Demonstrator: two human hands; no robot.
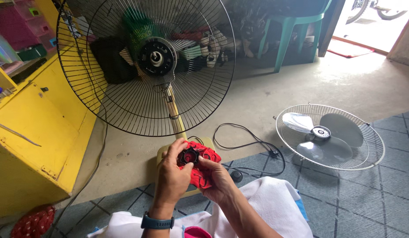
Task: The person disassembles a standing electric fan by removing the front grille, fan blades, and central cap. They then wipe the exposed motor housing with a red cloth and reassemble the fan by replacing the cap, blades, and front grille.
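Note:
My left hand (171,174) and my right hand (215,178) are together low in the middle of the view. Between them I hold a red cloth (203,169) pressed around a small black round fan part (189,155). The left fingers curl over the part, and the right hand grips the cloth from below. Just behind my hands stands a pedestal fan with its black rear grille (145,66) and bare motor shaft (156,57), no blade on it. The fan's cream stand (176,112) rises from a base partly hidden by my hands.
A white front grille holding the grey fan blade (330,136) lies on the floor at right. A black power cord (250,141) loops between it and the fan. A yellow cabinet (37,132) is at left, a green plastic stool (295,31) at the back, white towel (270,202) over my lap.

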